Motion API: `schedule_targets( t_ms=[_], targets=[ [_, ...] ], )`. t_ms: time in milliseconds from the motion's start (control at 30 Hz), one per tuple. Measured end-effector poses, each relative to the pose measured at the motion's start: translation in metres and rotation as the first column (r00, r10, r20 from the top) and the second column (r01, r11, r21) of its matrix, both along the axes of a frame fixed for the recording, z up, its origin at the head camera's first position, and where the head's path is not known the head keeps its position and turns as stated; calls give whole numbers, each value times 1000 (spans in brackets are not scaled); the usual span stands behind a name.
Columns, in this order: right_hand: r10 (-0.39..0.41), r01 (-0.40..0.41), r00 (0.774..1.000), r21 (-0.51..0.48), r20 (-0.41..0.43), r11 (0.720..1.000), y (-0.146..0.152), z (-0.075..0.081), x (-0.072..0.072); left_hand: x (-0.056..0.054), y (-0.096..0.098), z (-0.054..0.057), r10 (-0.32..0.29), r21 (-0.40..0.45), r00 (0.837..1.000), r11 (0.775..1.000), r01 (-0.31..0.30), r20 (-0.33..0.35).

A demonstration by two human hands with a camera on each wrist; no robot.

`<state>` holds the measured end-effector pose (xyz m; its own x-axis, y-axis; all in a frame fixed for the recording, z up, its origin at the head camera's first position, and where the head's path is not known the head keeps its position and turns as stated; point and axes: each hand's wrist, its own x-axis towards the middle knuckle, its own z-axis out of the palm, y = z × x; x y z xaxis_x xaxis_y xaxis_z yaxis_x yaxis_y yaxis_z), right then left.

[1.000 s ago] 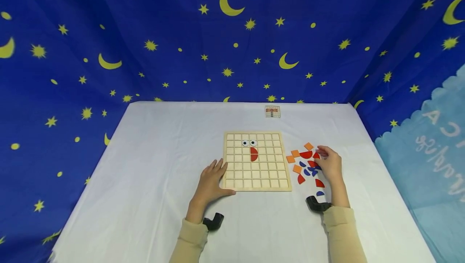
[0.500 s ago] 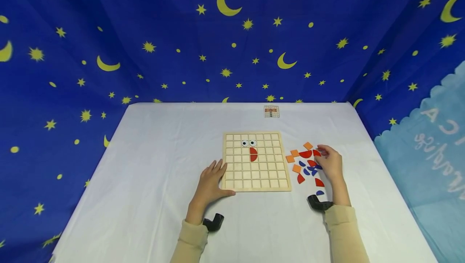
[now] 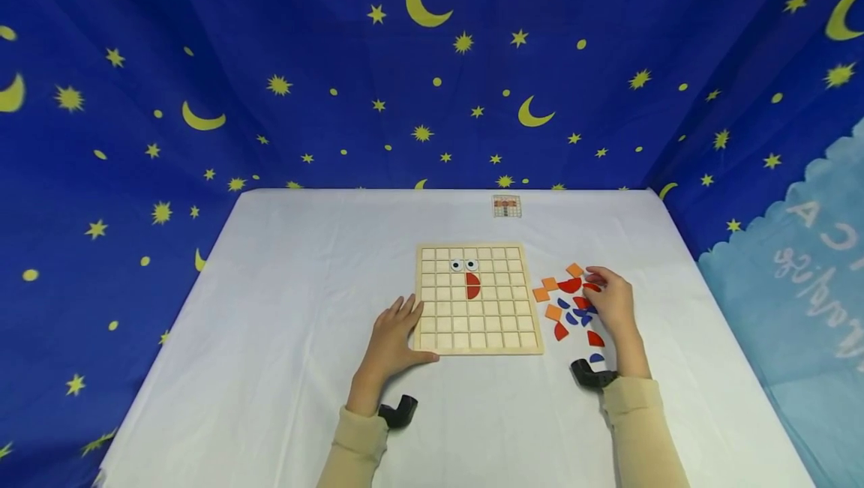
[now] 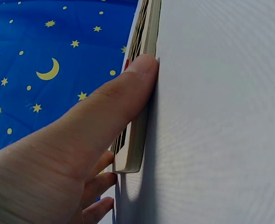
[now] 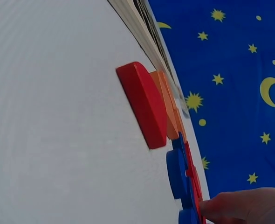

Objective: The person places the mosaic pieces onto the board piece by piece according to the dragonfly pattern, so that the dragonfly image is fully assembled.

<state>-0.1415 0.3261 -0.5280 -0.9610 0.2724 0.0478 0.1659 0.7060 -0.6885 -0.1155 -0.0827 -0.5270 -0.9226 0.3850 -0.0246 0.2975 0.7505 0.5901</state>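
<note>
A wooden grid board [image 3: 452,323] lies on the table, bearing two round eye pieces [image 3: 463,265] and two red quarter-circle pieces [image 3: 472,285] that form a half disc. My left hand [image 3: 391,338] steadies the board's near left corner, fingers spread along the left edge. Its thumb [image 4: 128,88] presses the front edge in the left wrist view. To the right of the board, my right hand [image 3: 614,304] pinches a red curved piece [image 3: 591,288] between thumb and fingers, low over the loose pieces. The thumb tip [image 5: 216,207] shows at the pile in the right wrist view.
Loose orange squares [image 3: 553,312], blue half-round pieces [image 3: 597,358] and red pieces [image 3: 561,331] lie scattered between board and right hand. A small pattern card [image 3: 506,206] lies near the table's far edge. Blue starry cloth [image 3: 432,98] hangs behind the white-covered table [image 3: 290,308].
The red piece at my right fingertips has tipped flatter, and the right hand has shifted only slightly. The left hand and board hold their place.
</note>
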Motion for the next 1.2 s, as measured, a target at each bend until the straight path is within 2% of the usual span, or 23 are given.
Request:
schedule_targets(
  t_ms=[133,233,367,467,567,667,867,1200],
  targets=[
    [26,-26,1000,12,1,1000,3,1,3,-1,1,-1,1,-4,1000,1000,-1,4],
    [9,-9,1000,7,-11,1000,5,1,5,-1,1,-2,2,-8,1000,1000,-2,8],
    [-89,89,996,2,-26,996,6,2,7,-2,0,-3,2,-9,1000,1000,-2,4],
    [-163,163,987,-21,7,986,5,3,8,-2,0,-3,0,-4,1000,1000,0,0],
    [-190,193,980,-59,51,979,5,3,10,-2,0,-3,-2,3,1000,1000,2,2],
    [-176,179,983,-71,46,981,7,0,11,-2,0,-3,-1,-1,1000,1000,1,6],
    [-141,138,990,-81,-25,987,10,-7,7,-3,1,-2,6,0,1000,1000,-6,4],
    [-121,120,993,-99,-7,988,3,-12,7,-3,0,-5,6,-7,1000,1000,-6,-5]
  ],
)
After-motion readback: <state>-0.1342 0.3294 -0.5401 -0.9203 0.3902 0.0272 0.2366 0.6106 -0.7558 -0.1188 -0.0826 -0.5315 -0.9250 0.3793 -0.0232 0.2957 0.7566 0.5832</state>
